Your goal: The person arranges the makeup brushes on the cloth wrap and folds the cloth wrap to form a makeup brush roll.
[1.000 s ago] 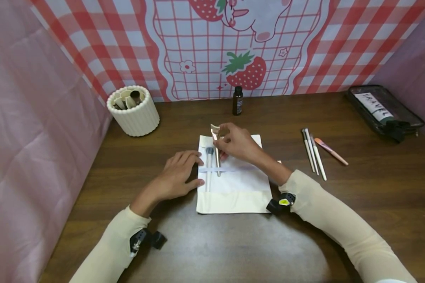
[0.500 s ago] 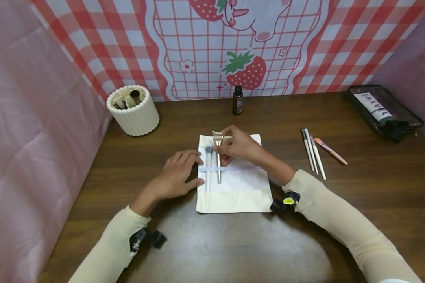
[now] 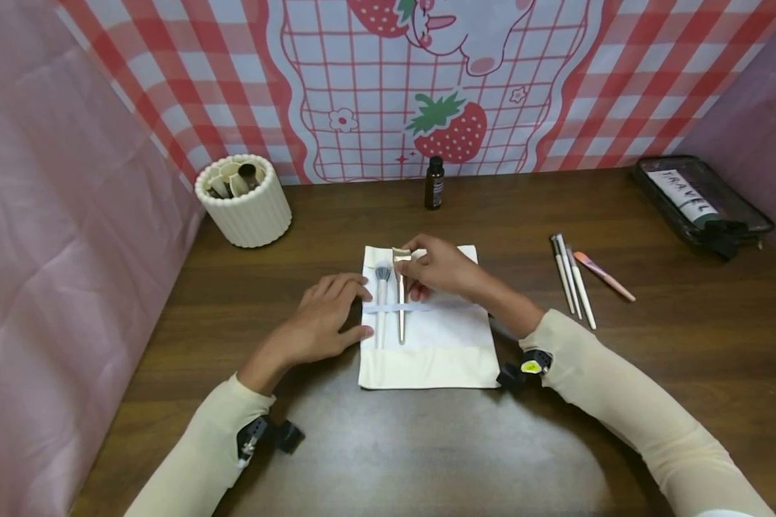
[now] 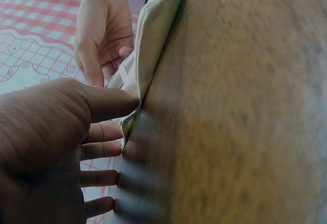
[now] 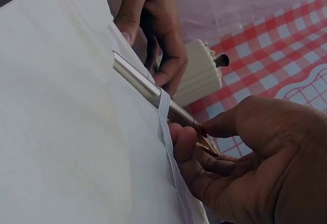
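A white cloth brush roll [image 3: 430,368] lies flat in the head view, with a pale elastic band [image 3: 420,307] across it. My right hand [image 3: 445,269] pinches a metallic gold makeup brush [image 3: 402,316] close to its wide flat head. The handle of that brush passes under the band, as the right wrist view also shows. To its left a white-handled makeup brush [image 3: 381,293] with grey bristles sits under the same band. My left hand [image 3: 323,316] rests at the roll's left edge, thumb and fingertips touching the cloth, fingers extended.
Several loose brushes lie to the right, including a pink one [image 3: 604,276] and white-handled ones [image 3: 580,287]. A ribbed white holder [image 3: 248,215] with brushes stands back left. A dark bottle [image 3: 434,185] is behind the roll, and a black travel pouch [image 3: 737,194] lies far right.
My right hand has slid the gold brush further through the band, toward the front, and a little to the right. The brush has straightened beside the white one. The left hand has stayed put.
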Tool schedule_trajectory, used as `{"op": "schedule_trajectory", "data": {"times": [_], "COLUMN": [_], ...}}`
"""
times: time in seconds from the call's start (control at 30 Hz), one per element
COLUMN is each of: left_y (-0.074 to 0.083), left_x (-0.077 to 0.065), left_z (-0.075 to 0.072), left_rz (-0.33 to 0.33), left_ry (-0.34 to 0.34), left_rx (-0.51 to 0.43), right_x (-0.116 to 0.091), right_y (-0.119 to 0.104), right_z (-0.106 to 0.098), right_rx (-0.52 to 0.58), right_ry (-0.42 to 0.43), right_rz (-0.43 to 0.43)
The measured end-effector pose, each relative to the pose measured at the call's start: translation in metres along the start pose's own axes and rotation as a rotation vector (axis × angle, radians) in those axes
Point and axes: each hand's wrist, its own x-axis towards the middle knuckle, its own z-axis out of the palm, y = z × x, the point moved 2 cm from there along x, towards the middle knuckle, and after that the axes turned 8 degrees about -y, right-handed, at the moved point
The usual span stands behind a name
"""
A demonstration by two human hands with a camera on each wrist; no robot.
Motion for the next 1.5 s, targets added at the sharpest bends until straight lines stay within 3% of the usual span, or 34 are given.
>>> {"op": "schedule_trajectory", "data": {"times": [0.33,0.7,1.03,1.5], "left_y": [0.000,-0.001,-0.001,-0.002], "left_x": [0.000,-0.001,-0.001,0.000], "left_z": [0.000,0.000,0.000,0.002], "left_rz": [-0.002,0.015,0.011,0.012], "left_ry": [-0.003,0.007,0.009,0.005], "left_rx": [-0.005,-0.015,-0.007,-0.001], "right_x": [-0.001,-0.005,-0.010,-0.018], "right_y": [0.002,0.004,0.003,0.006], "right_z": [-0.002,-0.002,-0.002,-0.004], "right_rx": [-0.007,-0.161,-0.359,-0.415], "right_ry": [-0.026,0.022,0.036,-0.014], "right_rz": [0.011,0.057,0.039,-0.046]}}
